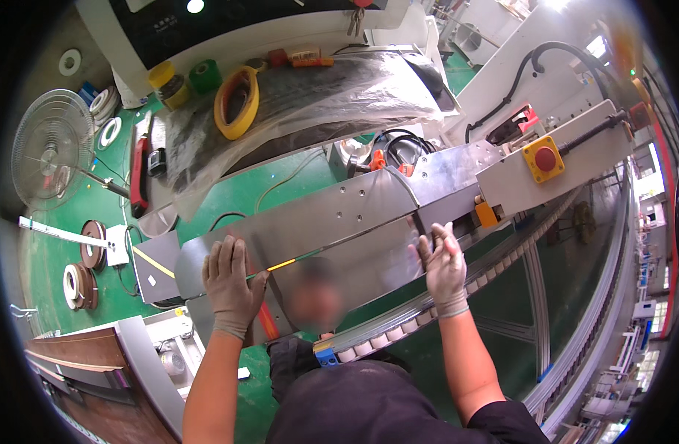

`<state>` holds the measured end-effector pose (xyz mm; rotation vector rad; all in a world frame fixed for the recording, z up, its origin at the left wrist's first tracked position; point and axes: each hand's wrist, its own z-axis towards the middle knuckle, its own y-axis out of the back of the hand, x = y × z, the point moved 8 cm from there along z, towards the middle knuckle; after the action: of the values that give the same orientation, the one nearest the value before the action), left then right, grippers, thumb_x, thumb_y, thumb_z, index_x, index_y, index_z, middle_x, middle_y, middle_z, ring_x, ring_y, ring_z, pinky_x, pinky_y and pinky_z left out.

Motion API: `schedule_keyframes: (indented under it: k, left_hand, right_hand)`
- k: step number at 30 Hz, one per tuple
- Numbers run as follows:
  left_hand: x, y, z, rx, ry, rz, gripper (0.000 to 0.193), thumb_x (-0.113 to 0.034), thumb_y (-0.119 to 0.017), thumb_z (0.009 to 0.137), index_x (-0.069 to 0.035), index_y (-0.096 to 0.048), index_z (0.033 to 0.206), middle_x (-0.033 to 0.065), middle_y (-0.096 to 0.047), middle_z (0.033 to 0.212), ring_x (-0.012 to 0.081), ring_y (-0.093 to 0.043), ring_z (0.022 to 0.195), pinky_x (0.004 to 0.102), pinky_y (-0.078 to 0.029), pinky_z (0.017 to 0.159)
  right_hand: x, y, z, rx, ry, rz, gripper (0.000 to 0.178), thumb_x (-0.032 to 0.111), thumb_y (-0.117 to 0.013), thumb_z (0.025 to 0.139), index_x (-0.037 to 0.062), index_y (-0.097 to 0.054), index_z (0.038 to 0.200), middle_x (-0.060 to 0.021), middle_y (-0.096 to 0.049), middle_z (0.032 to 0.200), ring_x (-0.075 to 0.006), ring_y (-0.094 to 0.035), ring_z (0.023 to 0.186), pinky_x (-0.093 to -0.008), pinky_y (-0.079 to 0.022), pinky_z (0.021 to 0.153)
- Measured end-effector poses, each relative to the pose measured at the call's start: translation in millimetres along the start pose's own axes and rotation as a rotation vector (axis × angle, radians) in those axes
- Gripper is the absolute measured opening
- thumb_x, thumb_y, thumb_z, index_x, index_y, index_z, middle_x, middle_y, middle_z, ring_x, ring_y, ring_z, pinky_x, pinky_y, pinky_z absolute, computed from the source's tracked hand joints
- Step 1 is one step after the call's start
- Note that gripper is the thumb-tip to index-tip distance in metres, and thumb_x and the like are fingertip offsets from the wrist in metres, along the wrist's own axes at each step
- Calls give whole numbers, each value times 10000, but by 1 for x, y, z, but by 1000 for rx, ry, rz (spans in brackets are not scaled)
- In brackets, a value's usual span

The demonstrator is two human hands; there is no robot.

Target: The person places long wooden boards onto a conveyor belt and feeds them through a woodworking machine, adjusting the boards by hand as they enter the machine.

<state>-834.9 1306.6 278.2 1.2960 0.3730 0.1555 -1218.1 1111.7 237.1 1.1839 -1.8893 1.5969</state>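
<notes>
In the head view, both my hands wear thin grey gloves. A glossy grey panel [369,270] lies along the metal machine bed [302,214] in front of me, with a blurred reflection in its surface. My left hand [232,285] is laid flat at the left end, thumb out to the side, next to an orange-red stripe [267,322]. By its thumb, a thin yellow and green line [282,264] runs along the seam between bed and panel. Over the panel's right end, my right hand [446,270] is raised with fingers apart and slightly bent, holding nothing.
A red emergency-stop button [545,158] on a yellow box sits on the machine arm at right. Rollers [399,333] line a rail nearest me. Beyond the bed, a plastic-covered surface [317,96] carries tape rolls [236,102]. A fan [51,148] stands far left.
</notes>
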Motion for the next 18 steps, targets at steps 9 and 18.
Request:
schedule_keyframes:
  k: [9, 18]
  left_hand:
    - [10, -5, -34, -75, -32, -106, 598, -355, -648, 892, -69, -553, 1409, 165, -519, 1484, 394, -439, 1415, 539, -299, 1192]
    - [143, 141, -225, -4, 200, -261, 585, -369, -738, 903, -8, -599, 1342, 187, -618, 1348, 393, -525, 1343, 481, -408, 1145]
  right_hand:
    - [-71, -110, -24, 199, 352, -670, 173, 127, -618, 979, 67, -710, 1113, -105, -692, 983, -225, -640, 830, -351, -525, 765]
    - [-117, -168, -92, 449, 739, -1619, 216, 180, -676, 895, 53, -717, 1064, -181, -667, 1079, -383, -609, 1085, -477, -474, 953]
